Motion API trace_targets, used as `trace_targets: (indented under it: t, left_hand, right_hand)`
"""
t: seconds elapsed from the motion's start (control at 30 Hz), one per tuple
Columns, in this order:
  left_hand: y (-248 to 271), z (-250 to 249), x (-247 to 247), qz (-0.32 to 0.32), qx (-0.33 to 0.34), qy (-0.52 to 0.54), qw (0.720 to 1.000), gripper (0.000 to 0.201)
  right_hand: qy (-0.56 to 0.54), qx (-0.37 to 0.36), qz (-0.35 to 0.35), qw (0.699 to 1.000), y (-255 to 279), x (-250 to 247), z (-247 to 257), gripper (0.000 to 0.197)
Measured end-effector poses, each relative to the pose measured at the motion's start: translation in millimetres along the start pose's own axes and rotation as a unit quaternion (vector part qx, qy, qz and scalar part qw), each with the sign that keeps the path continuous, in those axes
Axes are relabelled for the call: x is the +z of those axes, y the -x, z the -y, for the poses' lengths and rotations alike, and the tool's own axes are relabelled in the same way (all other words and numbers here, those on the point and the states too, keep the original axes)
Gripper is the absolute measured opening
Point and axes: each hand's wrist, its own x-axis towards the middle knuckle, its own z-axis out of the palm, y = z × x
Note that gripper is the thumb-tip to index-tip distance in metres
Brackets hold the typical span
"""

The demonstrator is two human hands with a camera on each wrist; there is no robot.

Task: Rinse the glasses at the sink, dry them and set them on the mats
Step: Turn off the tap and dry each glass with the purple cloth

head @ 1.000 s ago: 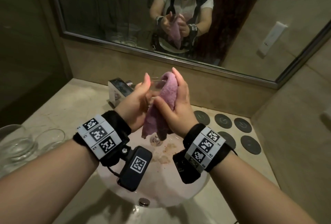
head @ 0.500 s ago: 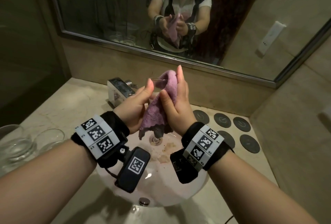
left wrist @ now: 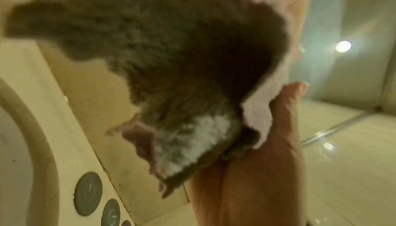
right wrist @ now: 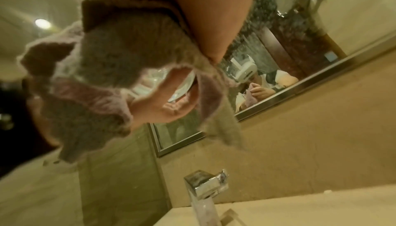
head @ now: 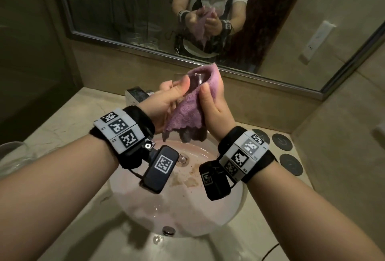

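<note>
Glass [head: 196, 77] held above the sink [head: 187, 215], wrapped in purple cloth [head: 187, 110]; only a bit of rim shows, tilt & axis can't tell. Left hand [head: 166, 102] grips glass through cloth, right hand [head: 214, 106] clasps cloth. Mats [head: 281, 142] on desk [head: 62, 119], right of sink.

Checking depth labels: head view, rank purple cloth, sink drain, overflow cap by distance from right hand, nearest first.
1. purple cloth: gripped in the right hand itself.
2. sink drain: below the hands, mid-basin.
3. overflow cap: basin's near edge, farthest.
</note>
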Motion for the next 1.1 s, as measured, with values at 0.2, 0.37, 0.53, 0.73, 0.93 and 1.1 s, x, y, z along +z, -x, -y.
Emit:
trace_targets:
  t: [0.2, 0.37, 0.53, 0.73, 0.93, 1.1]
  left_hand:
    - [-2, -3, 13, -0.090, 0.058, -0.029, 0.994, 0.045]
    - [5, -9, 12, 0.036, 0.000, -0.012, 0.999, 0.066]
    - [7, -11, 16, 0.027, 0.014, 0.024, 0.999, 0.078]
    - [6, -16, 17, 0.046, 0.029, 0.081, 0.995, 0.053]
    - [6, -17, 11, 0.071, 0.033, 0.081, 0.994, 0.040]
    - [2, -13, 20, 0.130, -0.027, 0.031, 0.991, 0.056]
  right_hand:
    - [0.112, -0.012, -0.003, 0.994, 10, -4, -2, 0.086]
    - [0.031, 0.005, 0.031, 0.999, -4, -11, 6, 0.079]
    - [-0.027, -0.009, -0.008, 1.000, -6, -14, 15, 0.031]
    - [0.061, -0.011, -0.034, 0.998, 2, -9, 10, 0.077]
    - [0.076, -0.005, -0.044, 0.996, 6, -16, 9, 0.079]
    - [0.042, 0.047, -0.042, 0.997, 0, -16, 13, 0.093]
